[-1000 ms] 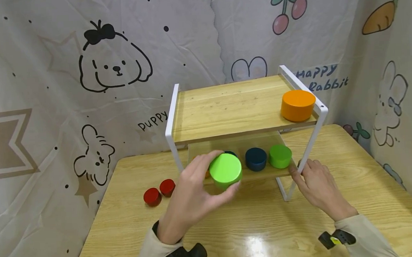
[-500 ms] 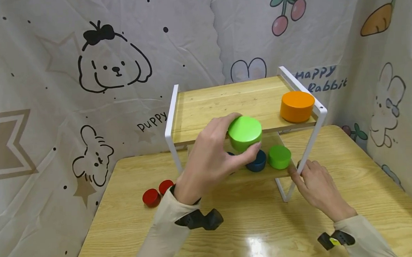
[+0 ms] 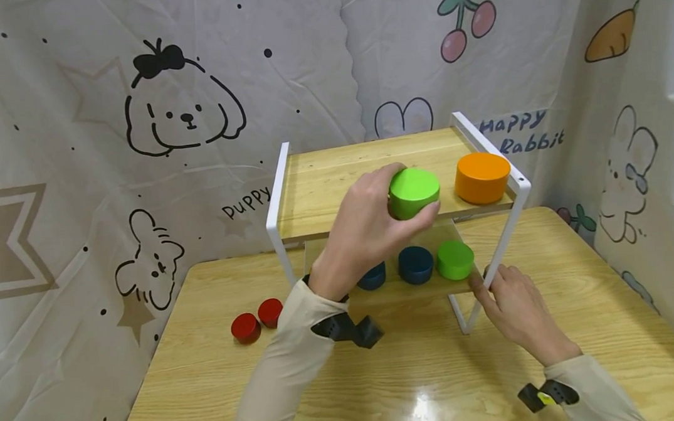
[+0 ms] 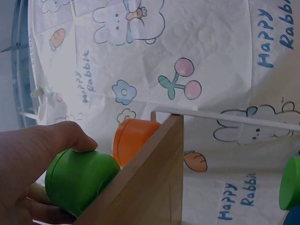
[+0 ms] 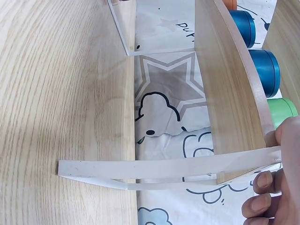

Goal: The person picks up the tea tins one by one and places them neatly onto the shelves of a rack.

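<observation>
My left hand grips a light green round tin between thumb and fingers at the front edge of the upper shelf. Whether the tin touches the board is unclear. To its right an orange tin stands on the same shelf; in the left wrist view the orange tin lies just beyond the held green tin. At the lower right of the two-tier rack, my right hand holds the white leg and lower shelf end. In the right wrist view its fingers curl beside the leg.
The lower shelf bears a blue tin, another blue tin partly hidden by my left hand, and a green tin. Two red tins stand on the wooden table left of the rack. A printed curtain hangs behind.
My left hand has carried the light green tin up and to the right, from in front of the lower shelf to the upper shelf. My right hand stays at the rack leg.
</observation>
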{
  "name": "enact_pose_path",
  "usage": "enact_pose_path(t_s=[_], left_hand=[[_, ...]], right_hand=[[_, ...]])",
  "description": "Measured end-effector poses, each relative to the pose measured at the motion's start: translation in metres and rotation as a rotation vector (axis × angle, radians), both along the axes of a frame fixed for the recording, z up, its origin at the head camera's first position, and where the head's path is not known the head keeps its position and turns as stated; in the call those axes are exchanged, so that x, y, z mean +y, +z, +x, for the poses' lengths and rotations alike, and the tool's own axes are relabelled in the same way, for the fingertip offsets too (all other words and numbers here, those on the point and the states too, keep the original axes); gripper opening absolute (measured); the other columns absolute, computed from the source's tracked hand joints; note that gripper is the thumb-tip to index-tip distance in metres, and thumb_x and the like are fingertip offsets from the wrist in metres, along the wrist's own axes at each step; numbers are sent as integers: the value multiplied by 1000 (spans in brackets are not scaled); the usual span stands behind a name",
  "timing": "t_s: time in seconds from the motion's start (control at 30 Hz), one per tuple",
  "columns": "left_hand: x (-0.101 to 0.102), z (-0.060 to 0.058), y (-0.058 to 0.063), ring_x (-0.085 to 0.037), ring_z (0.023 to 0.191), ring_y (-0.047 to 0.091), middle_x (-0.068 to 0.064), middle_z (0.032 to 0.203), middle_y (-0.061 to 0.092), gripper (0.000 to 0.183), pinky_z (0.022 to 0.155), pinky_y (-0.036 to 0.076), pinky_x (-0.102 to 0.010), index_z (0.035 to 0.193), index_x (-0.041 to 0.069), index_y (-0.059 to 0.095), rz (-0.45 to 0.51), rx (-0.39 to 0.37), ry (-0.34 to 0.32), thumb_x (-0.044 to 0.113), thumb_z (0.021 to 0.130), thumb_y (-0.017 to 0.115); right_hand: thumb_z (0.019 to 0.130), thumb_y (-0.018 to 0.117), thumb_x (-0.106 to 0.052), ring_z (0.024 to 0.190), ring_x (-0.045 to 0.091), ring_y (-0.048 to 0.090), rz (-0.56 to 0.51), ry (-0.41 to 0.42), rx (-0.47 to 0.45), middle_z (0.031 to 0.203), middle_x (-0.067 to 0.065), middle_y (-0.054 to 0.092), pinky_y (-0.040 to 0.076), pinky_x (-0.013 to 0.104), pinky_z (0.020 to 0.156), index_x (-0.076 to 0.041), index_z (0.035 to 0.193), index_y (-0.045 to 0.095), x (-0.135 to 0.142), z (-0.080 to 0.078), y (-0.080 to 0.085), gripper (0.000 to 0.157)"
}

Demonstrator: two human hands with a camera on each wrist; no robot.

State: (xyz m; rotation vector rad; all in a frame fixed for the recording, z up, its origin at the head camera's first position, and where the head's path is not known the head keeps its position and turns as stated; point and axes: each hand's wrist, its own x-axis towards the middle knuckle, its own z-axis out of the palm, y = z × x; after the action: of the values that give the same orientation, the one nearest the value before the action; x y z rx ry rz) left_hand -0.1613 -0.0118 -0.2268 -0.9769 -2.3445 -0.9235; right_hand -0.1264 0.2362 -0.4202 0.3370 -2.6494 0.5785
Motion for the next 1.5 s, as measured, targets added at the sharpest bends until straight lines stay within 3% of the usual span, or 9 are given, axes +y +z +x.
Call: enact_pose_path(t_s=[0.17, 0.47, 0.97, 1.1, 1.2, 1.33, 1.5], left_hand=[[8, -6, 0, -15, 82, 56, -6, 100, 63, 49, 67, 46, -19, 118, -1, 58, -10, 9, 27, 32, 84, 70], [14, -11, 0, -14, 76, 53, -4, 92, 60, 45, 62, 44, -18, 114, -1, 58, -13, -43, 47, 31, 85, 70], [15, -13, 0, -15, 80, 55, -6, 98, 61, 50, 66, 46, -17, 120, -1, 56, -37, -76, 57, 34, 86, 69], [15, -12, -1, -17, 88, 56, -9, 109, 61, 60, 72, 47, -20, 128, -3, 52, -39, -82, 76, 38, 87, 68], [11, -8, -4, -23, 105, 55, -13, 123, 59, 69, 88, 47, -28, 134, -4, 48, -28, -35, 112, 43, 87, 67], [0, 1, -13, -29, 122, 48, -16, 132, 54, 69, 104, 37, -36, 134, -5, 48, 35, 92, 134, 42, 87, 67], [-21, 15, -26, -28, 110, 51, -18, 124, 57, 51, 94, 42, -34, 126, -7, 55, 187, 260, 65, 24, 88, 68]], right_hand=[[102, 47, -26, 69, 21, 46, 0, 6, 15, 72, 0, 49, 31, 35, 61, -14, 74, 56, -1, 0, -1, 31], [103, 45, -27, 71, 23, 47, 4, 3, -8, 73, 1, 49, 33, 36, 62, -12, 77, 57, -3, -1, 0, 33], [103, 43, -29, 74, 25, 49, -3, -7, -46, 75, 2, 51, 34, 39, 65, -10, 79, 58, -3, -1, 0, 34], [103, 43, -29, 74, 25, 49, -3, -8, -43, 75, 2, 50, 34, 39, 65, -11, 77, 56, -2, -2, -1, 34], [103, 43, -29, 74, 26, 49, -5, -7, -38, 74, 2, 50, 33, 38, 65, -11, 77, 56, -2, -2, -1, 34], [103, 44, -28, 73, 25, 48, -7, -1, -27, 73, 1, 49, 33, 37, 64, -12, 76, 55, -1, -2, -2, 34], [103, 44, -26, 71, 23, 47, -10, -2, -16, 72, 0, 48, 32, 37, 63, -13, 73, 54, -1, 0, -2, 33]])
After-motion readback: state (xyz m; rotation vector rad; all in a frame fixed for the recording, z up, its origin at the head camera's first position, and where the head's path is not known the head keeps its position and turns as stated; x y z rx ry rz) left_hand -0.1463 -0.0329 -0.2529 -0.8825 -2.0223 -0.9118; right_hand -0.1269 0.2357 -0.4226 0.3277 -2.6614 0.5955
